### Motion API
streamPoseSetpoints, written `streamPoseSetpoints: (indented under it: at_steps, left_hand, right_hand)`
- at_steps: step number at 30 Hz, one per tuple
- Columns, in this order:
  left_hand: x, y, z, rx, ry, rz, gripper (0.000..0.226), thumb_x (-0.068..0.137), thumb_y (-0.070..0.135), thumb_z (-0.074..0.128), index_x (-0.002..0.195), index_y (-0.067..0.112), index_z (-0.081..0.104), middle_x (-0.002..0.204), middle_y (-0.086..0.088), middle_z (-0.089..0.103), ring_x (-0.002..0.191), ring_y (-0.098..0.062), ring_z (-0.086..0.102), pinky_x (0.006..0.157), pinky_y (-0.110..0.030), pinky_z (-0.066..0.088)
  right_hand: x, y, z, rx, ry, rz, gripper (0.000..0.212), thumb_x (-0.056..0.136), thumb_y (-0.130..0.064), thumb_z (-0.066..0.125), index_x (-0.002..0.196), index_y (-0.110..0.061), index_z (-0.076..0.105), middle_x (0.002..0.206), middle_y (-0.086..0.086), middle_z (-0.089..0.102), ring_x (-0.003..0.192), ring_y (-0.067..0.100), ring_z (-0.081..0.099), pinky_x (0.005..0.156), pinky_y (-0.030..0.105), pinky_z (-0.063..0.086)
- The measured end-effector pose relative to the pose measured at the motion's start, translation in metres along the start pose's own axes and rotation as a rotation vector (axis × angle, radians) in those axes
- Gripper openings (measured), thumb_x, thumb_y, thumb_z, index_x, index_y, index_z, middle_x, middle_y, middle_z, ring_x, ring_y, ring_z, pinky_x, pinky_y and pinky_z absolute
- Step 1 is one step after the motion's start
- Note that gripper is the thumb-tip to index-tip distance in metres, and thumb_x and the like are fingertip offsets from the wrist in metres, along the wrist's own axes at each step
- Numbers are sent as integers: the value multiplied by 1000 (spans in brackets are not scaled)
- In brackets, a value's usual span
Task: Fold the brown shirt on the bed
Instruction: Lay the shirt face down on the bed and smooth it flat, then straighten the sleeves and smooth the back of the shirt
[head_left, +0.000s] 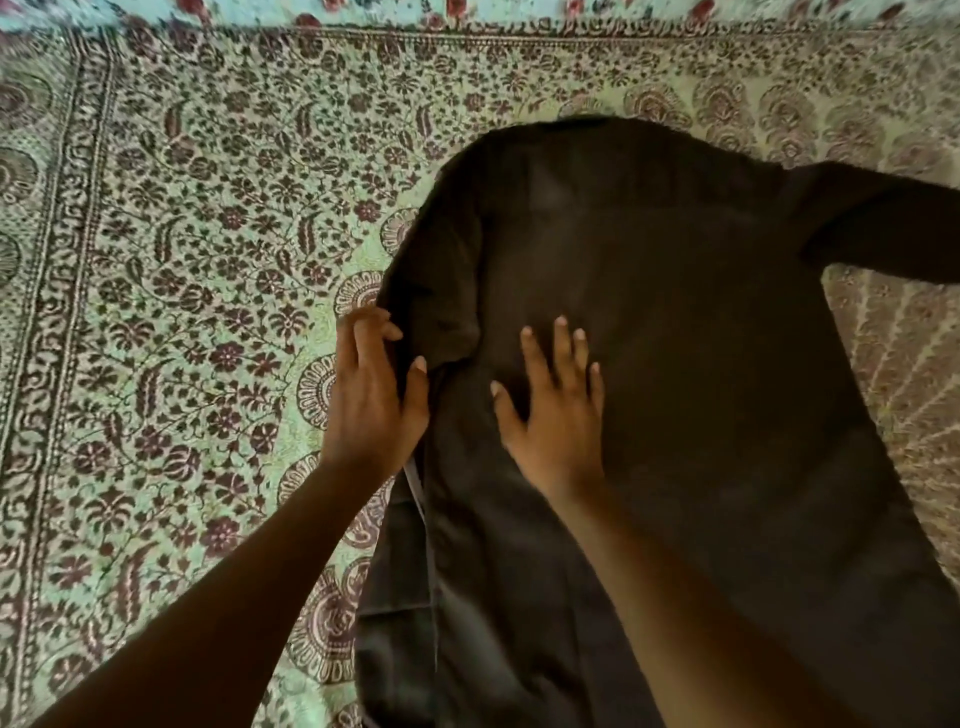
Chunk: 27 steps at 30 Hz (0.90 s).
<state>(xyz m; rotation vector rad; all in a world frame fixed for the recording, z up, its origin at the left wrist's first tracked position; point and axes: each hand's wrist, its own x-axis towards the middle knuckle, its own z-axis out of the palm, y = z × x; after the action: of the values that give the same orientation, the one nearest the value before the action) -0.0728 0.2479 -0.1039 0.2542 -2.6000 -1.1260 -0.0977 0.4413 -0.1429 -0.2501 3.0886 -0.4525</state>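
Both my hands worked: right hand lay flat, fingers apart, pinning the brown shirt; left hand pinched its folded edge on the bed.

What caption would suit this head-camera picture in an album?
Left hand grips the brown shirt at its folded edge while the right hand presses it flat.

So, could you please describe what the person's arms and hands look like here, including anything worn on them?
Both forearms are bare, with no sleeves in view. The left hand and right hand wear no gloves, and no rings, watch or bracelets are visible. The fingernails look short and unpainted, though the image is slightly blurred.
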Motion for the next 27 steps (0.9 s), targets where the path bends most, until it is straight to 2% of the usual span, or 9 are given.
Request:
streamPoseSetpoints:
  at_steps: [4,6,9,13,17,20,23,25,27]
  left_hand:
    - [-41,0,-7,102,-48,-284,56,96,23,64,140,2,37,142,-20,33,121,-30,46,93,-36,50]
    - [-60,4,-13,142,-83,-430,43,101,30,57,132,1,47,136,-23,40,110,-35,52,87,-41,52]
    - [-79,12,-25,216,-156,-359,25,107,22,43,96,4,58,97,-12,55,81,-27,55,69,-34,42]
    - [-39,1,-55,77,37,-559,25,111,22,31,105,7,50,80,1,50,65,-14,49,51,-20,39]
    - [10,-45,-93,-12,177,-766,45,108,39,43,125,1,56,109,-8,62,99,-24,60,79,-36,48]
    - [-13,-43,-101,58,-57,-760,72,90,70,56,121,6,60,111,-12,68,101,-31,66,92,-49,56]
    - [-68,-23,-93,241,-373,-699,79,72,80,64,118,17,59,107,-2,68,98,-26,66,95,-52,55]
    - [-101,-16,-87,249,-444,-677,63,70,64,71,120,27,59,107,4,67,100,-22,66,94,-51,55]
    - [-116,-17,-89,178,-339,-665,37,85,31,71,120,22,60,102,3,66,90,-16,65,85,-43,57]
  right_hand:
    - [14,-3,16,-135,11,50,66,100,-58,33,158,-25,33,169,12,17,157,30,13,123,54,18]
    - [10,-2,17,-126,60,47,65,100,-58,34,157,-26,36,168,10,21,156,28,16,123,52,20]
    - [10,0,18,-124,91,44,64,101,-58,34,156,-26,38,168,10,24,156,28,18,123,51,21]
    - [13,-1,16,-125,41,13,65,100,-58,33,157,-25,35,168,12,21,156,30,15,123,53,18]
    - [17,-11,2,-53,-88,50,63,100,-51,43,155,-21,37,168,14,16,157,33,9,123,57,16]
    - [-7,-28,-12,-36,40,-15,47,93,-39,59,134,-16,59,156,14,40,145,35,37,111,55,34]
    - [-51,-50,-14,-24,52,-183,30,87,-35,61,107,-15,71,125,9,57,113,31,58,91,47,48]
    - [-78,-61,-8,-7,-27,-275,29,85,-30,65,108,-13,71,117,8,55,103,30,57,82,46,53]
    - [-91,-65,-2,72,-53,-230,37,87,-26,64,121,-13,69,122,8,55,106,31,57,84,46,54]
